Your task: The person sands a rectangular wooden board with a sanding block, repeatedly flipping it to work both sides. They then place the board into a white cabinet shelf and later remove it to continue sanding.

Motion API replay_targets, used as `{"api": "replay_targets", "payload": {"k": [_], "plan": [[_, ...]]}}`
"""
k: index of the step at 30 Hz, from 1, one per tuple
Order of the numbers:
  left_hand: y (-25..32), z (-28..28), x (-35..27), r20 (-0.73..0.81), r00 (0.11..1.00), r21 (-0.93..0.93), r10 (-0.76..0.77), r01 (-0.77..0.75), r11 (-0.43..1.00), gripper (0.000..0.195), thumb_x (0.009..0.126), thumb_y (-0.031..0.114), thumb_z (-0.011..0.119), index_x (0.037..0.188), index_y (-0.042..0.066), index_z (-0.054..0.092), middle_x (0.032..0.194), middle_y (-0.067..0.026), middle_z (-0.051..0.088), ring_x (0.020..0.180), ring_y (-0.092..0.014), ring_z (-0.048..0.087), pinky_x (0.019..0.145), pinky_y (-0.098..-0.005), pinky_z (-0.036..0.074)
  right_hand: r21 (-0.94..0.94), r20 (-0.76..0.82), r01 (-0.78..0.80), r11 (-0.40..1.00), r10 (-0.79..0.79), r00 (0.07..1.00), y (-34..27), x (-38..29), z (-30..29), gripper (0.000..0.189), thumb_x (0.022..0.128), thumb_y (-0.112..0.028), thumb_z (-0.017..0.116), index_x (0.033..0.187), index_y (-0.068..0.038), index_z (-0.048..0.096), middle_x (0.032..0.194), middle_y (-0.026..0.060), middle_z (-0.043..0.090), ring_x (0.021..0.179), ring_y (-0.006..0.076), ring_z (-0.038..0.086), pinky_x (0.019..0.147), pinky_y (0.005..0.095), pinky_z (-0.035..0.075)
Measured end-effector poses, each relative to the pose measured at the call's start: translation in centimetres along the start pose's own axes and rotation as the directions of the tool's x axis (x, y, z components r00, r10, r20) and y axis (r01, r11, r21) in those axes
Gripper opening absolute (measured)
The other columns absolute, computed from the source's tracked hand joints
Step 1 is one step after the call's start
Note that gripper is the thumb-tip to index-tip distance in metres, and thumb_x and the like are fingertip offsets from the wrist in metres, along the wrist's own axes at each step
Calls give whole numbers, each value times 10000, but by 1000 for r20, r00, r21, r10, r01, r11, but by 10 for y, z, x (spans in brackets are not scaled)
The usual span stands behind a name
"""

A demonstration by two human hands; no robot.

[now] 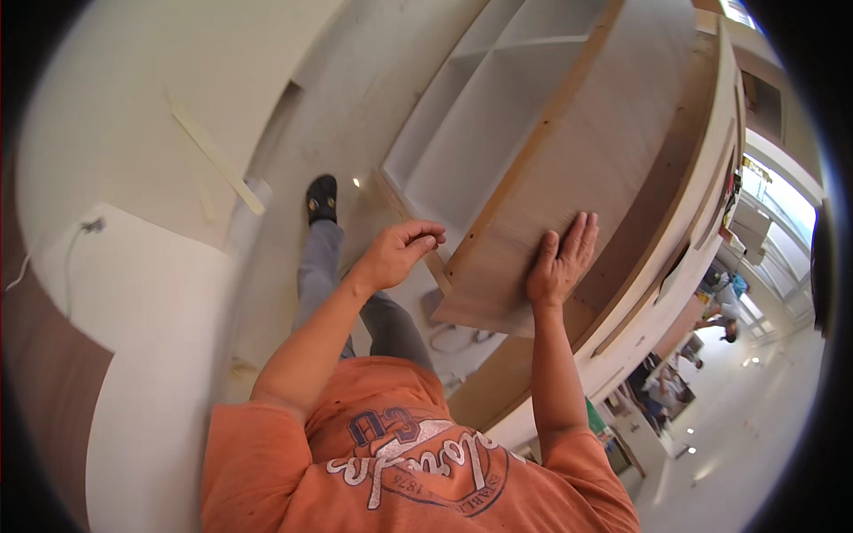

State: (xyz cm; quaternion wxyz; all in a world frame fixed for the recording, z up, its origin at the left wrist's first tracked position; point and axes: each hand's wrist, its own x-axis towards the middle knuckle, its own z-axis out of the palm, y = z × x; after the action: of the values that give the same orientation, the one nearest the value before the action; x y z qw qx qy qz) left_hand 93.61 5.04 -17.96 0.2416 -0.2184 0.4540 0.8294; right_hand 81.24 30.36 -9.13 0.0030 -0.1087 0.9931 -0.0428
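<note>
My right hand [565, 261] lies flat on a wood-faced panel [590, 126], its thumb held apart from the fingers. Along the panel's left side runs a light wooden edge [510, 176] with several small dark holes or fastener heads. My left hand [403, 253] hovers just left of the panel's near corner, fingers curled and thumb close to them. Whether something small sits in its fingertips cannot be made out. Beyond and below the panel is a white cabinet carcass [490, 100] with open compartments. To the right, the panel sits beside a dark wooden recess [656, 173].
A long pale wooden edge [700, 173] curves along the right. White boards [153, 286] stand at left, with a pale strip [216, 160] and a grey cable [68, 273]. Looped cord [453, 338] lies low near my legs. Several people [723, 326] are farther off at right.
</note>
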Motion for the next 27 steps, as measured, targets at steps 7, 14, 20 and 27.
{"api": "replay_targets", "payload": {"k": [7, 14, 20, 27], "plan": [[-17, 1, -3, 129, 958, 177, 255, -276, 945, 374, 866, 119, 769, 1224, 36, 698, 1258, -120, 660, 1226, -299, 580, 1071, -409, 423, 119, 17, 57, 991, -60, 998, 6, 4, 3, 688, 1097, -451, 394, 1582, 31, 320, 1679, 216, 232, 1553, 371, 218, 1259, 474, 160], [-41, 8, 3, 190, 919, 139, 347, -375, 917, 499, 744, 242, 867, 1185, 78, 700, 1238, -100, 629, 1208, -294, 565, 1060, -446, 332, 129, 70, 40, 991, -50, 996, 13, 2, 3, 722, 1107, -509, 291, 1611, 7, 258, 1694, 187, 204, 1573, 334, 175, 1267, 471, 144], [-39, 16, 1, 151, 930, 152, 334, -356, 922, 615, 667, 302, 896, 1192, 77, 668, 1213, -94, 586, 1168, -291, 538, 1045, -465, 300, 143, 81, -18, 990, 6, 997, 18, -1, 3, 757, 1093, -555, 268, 1626, -19, 228, 1699, 174, 188, 1575, 321, 166, 1269, 466, 143], [-38, 31, -3, 99, 925, 209, 368, -381, 901, 803, 721, 440, 842, 1375, 69, 559, 1258, -112, 541, 1206, -299, 494, 1090, -504, 237, 156, 99, -54, 986, 38, 994, 20, -3, 0, 763, 1084, -543, 288, 1627, -10, 223, 1706, 180, 171, 1585, 329, 130, 1267, 485, 103]]}}
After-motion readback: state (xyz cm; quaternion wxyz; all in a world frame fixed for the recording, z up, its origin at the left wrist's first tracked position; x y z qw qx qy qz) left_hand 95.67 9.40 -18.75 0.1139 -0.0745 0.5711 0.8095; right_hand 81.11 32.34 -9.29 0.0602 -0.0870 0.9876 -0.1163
